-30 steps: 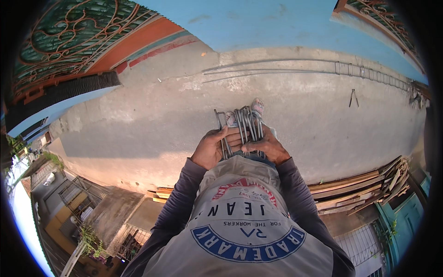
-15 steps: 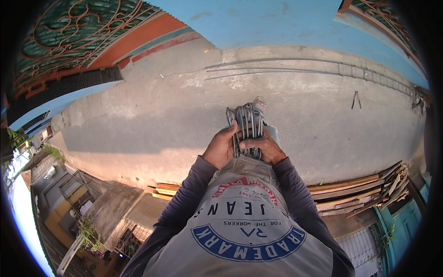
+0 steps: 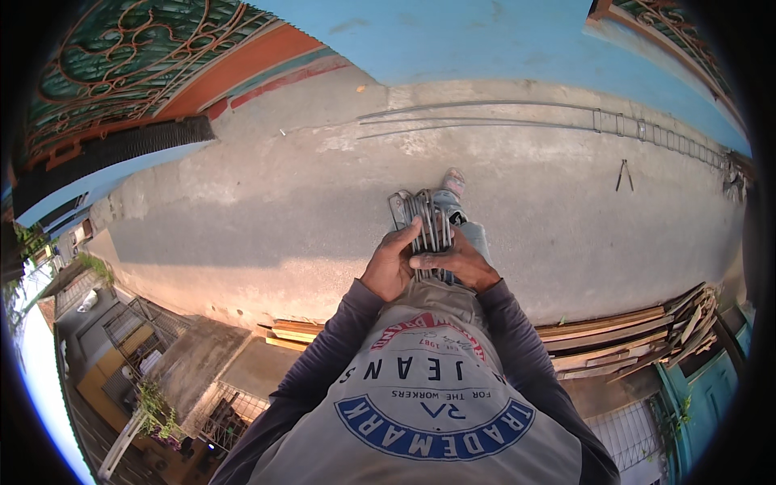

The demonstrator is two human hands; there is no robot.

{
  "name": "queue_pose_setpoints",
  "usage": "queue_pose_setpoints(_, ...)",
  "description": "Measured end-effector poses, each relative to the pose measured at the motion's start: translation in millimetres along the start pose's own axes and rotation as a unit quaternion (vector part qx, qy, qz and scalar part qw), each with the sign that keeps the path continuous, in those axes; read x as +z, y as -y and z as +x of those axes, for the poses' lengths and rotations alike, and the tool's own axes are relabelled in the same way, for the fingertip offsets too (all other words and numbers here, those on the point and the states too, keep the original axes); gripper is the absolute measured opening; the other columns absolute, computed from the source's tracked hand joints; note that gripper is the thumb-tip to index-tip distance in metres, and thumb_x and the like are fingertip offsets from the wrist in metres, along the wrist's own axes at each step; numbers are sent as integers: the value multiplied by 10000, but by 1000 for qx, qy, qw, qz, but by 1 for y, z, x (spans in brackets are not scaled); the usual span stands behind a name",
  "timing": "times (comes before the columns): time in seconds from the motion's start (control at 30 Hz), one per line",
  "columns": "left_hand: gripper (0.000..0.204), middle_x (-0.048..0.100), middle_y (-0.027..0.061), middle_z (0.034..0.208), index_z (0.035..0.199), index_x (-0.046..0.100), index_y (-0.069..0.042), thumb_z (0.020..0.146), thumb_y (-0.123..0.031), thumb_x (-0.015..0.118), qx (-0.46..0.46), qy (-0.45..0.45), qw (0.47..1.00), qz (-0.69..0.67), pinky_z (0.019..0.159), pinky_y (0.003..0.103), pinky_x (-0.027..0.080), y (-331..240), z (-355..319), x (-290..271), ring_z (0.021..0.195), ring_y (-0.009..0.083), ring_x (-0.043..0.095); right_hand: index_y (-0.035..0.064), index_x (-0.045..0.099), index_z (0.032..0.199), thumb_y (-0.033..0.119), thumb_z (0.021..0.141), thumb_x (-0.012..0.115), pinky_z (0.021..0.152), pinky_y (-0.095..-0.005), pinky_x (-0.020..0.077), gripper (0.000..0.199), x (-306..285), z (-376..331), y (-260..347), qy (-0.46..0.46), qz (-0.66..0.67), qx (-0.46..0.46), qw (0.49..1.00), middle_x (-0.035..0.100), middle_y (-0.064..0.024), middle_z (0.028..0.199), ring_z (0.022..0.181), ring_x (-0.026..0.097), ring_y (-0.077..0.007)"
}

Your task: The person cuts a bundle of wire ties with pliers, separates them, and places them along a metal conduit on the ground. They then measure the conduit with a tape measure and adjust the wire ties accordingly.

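Note:
Several grey metal stirrups (image 3: 424, 212), bent from thin rod into closed loops, are bunched upright in front of my waist. My left hand (image 3: 390, 265) grips the bunch from the left, its thumb lying along the near loops. From the right, my right hand (image 3: 467, 260) closes round them, with its thumb pressed across the front. At the far left of the bunch, one or more loops (image 3: 397, 208) lean outward. The palms and loops hide most of the fingers. Just beyond the bunch, a shoe (image 3: 454, 181) of mine shows on the concrete.
Long steel rods (image 3: 477, 121) lie along the blue wall (image 3: 485, 48), running right into a ladder-like frame of rods and stirrups (image 3: 659, 136). A long-handled pincer-like tool (image 3: 624, 175) lies on the concrete ground (image 3: 566, 218). Stacked wooden planks (image 3: 614, 339) lie behind me at the right.
The bunch of stirrups has shifted slightly left and turned, and its left loops now lean outward more. My right thumb has moved left across the front. Both hands keep their grip.

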State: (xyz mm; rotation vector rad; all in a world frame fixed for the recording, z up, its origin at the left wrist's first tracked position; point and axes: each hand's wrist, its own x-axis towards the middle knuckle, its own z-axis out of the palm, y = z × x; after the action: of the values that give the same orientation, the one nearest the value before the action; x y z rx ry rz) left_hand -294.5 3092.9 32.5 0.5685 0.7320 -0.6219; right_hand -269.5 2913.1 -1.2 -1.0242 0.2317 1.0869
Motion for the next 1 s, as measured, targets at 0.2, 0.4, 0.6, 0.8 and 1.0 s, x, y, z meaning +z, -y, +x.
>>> queue_pose_setpoints(0.2, 379, 739, 93, 1158, 1356, 625, -12, 1012, -151, 701, -42, -43, 993, 103, 822, 263, 602, 5, 13, 6, 1033, 146, 704, 16, 447, 1476, 319, 792, 930, 1078, -388, 493, 890, -10, 4, -9, -17, -261, -93, 961, 604, -134, 1358, 1253, 574, -258)
queue_pose_setpoints(0.4, 289, 740, 69, 1075, 1227, 676, -35, 956, -94, 757, -20, -53, 998, 27, 776, 297, 625, 8, 12, -39, 1004, 167, 719, -18, 393, 1549, 485, 829, 874, 1128, -430, 447, 1001, -4, 9, 4, 52, -175, -48, 982, 540, -232, 1405, 1316, 548, -325)
queue_pose_setpoints(0.6, 277, 728, 60, 1028, 1182, 677, -36, 943, -125, 786, 45, -149, 986, -60, 972, 378, 611, -7, 14, -94, 1033, 195, 732, -31, 300, 1627, 514, 899, 808, 1111, -443, 482, 1041, -15, 43, -13, -74, -87, 30, 993, 583, -268, 1444, 1361, 572, -354)
queue_pose_setpoints(0.8, 302, 751, 85, 1111, 1170, 688, -47, 936, -191, 812, 71, -167, 983, -35, 941, 370, 591, -58, 38, -185, 1052, 218, 734, -51, 559, 1444, 414, 946, 768, 950, -412, 574, 712, -36, 99, -14, -232, -120, 90, 961, 722, -189, 1223, 1105, 714, -279)
queue_pose_setpoints(1.0, 264, 757, 100, 1030, 1137, 708, -19, 946, -178, 799, 73, -217, 973, -33, 887, 370, 590, -79, 160, -360, 970, 201, 730, -65, 611, 1374, 383, 881, 793, 851, -350, 571, 691, -117, 253, -112, -238, -353, 184, 886, 765, -211, 1044, 961, 752, -258)
